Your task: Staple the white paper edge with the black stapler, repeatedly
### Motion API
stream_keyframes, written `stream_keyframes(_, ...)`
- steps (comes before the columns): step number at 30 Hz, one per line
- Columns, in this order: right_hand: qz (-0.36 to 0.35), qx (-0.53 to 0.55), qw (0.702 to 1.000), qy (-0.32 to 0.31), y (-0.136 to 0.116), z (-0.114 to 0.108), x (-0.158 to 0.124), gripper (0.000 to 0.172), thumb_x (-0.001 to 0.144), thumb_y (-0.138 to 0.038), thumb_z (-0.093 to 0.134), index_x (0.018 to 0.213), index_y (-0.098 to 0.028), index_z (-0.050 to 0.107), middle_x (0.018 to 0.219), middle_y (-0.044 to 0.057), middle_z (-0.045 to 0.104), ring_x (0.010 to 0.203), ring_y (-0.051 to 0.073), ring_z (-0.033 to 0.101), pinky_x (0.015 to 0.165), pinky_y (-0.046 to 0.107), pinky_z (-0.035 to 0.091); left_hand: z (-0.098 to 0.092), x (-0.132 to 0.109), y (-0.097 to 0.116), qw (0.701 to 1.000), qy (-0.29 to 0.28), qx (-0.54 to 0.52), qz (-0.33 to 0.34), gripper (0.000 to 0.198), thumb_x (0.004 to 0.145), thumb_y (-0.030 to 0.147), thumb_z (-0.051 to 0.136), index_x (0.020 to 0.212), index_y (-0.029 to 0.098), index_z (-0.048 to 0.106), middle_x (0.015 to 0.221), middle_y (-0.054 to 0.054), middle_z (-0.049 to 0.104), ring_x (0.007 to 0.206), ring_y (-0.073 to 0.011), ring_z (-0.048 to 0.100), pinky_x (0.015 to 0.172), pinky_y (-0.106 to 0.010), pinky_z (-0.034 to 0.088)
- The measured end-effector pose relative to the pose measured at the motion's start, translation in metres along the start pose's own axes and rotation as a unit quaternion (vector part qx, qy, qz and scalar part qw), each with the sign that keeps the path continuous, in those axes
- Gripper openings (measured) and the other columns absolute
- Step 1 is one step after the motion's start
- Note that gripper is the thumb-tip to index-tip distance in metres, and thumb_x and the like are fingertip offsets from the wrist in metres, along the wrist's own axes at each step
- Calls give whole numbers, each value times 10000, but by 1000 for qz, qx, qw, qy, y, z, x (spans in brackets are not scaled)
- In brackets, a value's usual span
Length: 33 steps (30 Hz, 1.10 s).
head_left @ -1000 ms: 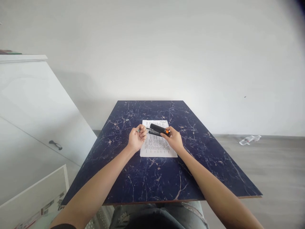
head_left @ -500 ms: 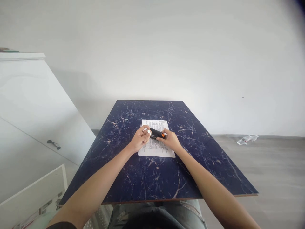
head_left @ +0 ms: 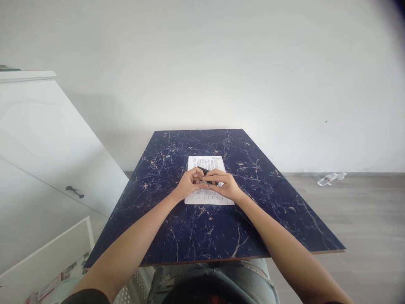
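Printed sheets of paper lie on the dark blue marbled table. On the paper sits a black stapler, mostly hidden behind my fingers. My left hand is closed in a pinch over the paper's left side, fingertips around something small that is hidden. My right hand reaches in from the other side, its thumb and fingers pinched together at the left fingertips. The two hands meet just in front of the stapler. What lies between their fingertips is too small to make out.
A small pale piece lies on the table's far left part. To the left stands a white cabinet with a dark handle. A clear plastic item is on the floor at right, by the wall. The table's front edge is close to my body.
My right hand has let go of the stapler and moved left to my left hand's fingertips. The white piece seen in my left hand is now hidden. The view has shifted slightly.
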State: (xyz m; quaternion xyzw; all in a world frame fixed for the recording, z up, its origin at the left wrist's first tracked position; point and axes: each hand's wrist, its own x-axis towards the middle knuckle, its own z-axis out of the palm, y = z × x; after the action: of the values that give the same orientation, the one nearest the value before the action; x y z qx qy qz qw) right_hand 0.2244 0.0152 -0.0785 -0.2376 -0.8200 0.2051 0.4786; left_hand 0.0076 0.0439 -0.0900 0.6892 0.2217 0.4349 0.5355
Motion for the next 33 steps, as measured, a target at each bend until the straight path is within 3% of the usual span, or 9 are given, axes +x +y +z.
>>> stream_keyframes(6,5,-33,999,6,2,-3,-2,183,930,-340,719,1086,-256,763,1071,88,739,770,181,669,630,340,604,1,-1,0,1000,-8,18,2,337,749,363,891,877,176,641,718,22,573,542,-70,379,540,-218,315)
stream_keyframes(13,24,-7,1000,1,-5,-4,-1,202,909,-318,721,1096,-242,734,1061,82,731,761,167,678,660,331,620,2,-2,-2,999,-22,43,9,279,821,387,828,917,189,656,735,2,622,520,-80,422,534,-228,345)
stream_keyframes(17,109,32,987,112,8,-19,-2,271,868,-368,751,1104,-237,727,1086,77,704,788,166,693,682,330,627,-4,0,-4,994,7,108,15,230,866,398,777,885,195,671,690,0,605,536,-105,467,553,-234,351)
stream_keyframes(20,191,10,958,212,34,-43,-10,290,828,-397,761,1052,-221,712,1041,70,718,865,199,713,766,362,626,-29,3,-6,959,124,256,16,198,951,378,653,852,207,663,705,-13,617,590,-138,526,600,-247,364)
stream_keyframes(24,276,-116,929,216,72,-78,-30,209,745,-374,745,849,-198,700,899,63,722,808,223,720,795,383,611,-81,4,-13,813,260,503,-132,186,950,325,593,808,217,650,706,-39,626,686,-216,601,694,-303,410)
stream_keyframes(27,323,-223,899,192,91,-93,-42,138,701,-338,704,712,-205,668,828,70,723,734,224,702,770,375,585,-114,3,-22,742,290,582,-164,171,958,304,543,899,204,668,905,-109,677,972,-305,644,875,-388,472)
stream_keyframes(29,349,-251,882,193,99,-97,-46,112,693,-321,684,694,-212,661,780,68,728,731,233,705,788,373,566,-128,2,-29,734,280,600,-151,183,917,285,597,1050,189,678,1139,-155,662,1173,-339,591,1017,-442,452)
stream_keyframes(33,362,-271,870,197,108,-98,-51,101,683,-312,673,705,-215,684,759,62,747,728,237,708,814,364,537,-143,2,-42,778,261,558,-122,322,903,260,607,1212,182,650,1366,-153,591,1323,-302,527,1171,-437,378)
